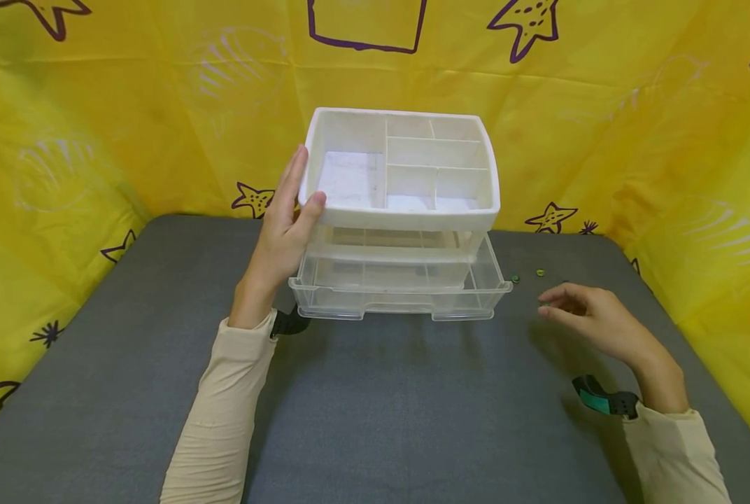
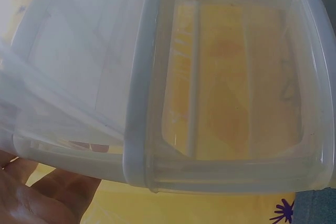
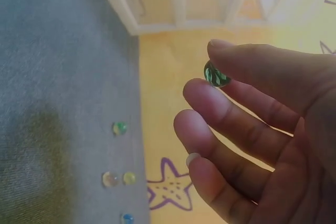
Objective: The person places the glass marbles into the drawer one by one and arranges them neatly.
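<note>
A white plastic drawer organizer [image 1: 406, 221] stands at the table's middle, its top tray split into several compartments. Below, a clear drawer [image 1: 395, 302] is pulled out toward me. My left hand [image 1: 280, 234] grips the organizer's upper left side, thumb over the front rim and fingers along the side wall. To the right of the organizer, my right hand [image 1: 602, 323] hovers above the table. Between thumb and fingertip it pinches a green patterned marble [image 3: 216, 75], which is too small to make out in the head view.
Several small marbles lie on the grey table to the right, among them a green one [image 3: 119, 128], a yellow one [image 3: 129, 178] and a blue one [image 3: 127, 218]. A yellow cloth [image 1: 224, 105] with drawn stars hangs behind and at both sides.
</note>
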Tool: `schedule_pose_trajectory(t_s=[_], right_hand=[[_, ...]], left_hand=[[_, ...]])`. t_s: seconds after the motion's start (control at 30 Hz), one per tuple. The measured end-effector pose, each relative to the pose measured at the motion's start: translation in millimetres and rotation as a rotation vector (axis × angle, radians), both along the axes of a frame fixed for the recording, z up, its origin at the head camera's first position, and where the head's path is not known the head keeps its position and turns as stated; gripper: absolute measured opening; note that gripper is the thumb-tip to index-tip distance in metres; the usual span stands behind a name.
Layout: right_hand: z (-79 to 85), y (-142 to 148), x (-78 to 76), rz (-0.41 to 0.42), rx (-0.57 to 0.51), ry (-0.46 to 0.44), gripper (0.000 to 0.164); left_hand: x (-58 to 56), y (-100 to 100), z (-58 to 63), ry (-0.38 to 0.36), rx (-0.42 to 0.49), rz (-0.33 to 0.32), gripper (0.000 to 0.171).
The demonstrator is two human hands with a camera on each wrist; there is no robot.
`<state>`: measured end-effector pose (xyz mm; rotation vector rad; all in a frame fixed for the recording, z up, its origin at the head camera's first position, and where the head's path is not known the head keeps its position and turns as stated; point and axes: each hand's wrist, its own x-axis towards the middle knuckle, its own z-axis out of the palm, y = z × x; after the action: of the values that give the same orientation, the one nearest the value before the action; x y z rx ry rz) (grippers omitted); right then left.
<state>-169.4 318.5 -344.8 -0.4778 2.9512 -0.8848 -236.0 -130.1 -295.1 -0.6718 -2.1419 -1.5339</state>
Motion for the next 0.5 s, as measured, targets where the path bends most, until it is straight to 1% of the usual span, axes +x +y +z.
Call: schedule_pose_trajectory(t_s=[0.27,0.5], right_hand=[[10.0,-9,-2.0,0.025,-0.006,0.076,0.016],[24.7,-16,-3.3,0.03,0.005,0.155,0.015]], left_hand=[[0.0,-1,-0.8,0.006,0.004,0.009,0.062],[0.0,0,0.3,-0.003,0.009,-0.005,0.062]])
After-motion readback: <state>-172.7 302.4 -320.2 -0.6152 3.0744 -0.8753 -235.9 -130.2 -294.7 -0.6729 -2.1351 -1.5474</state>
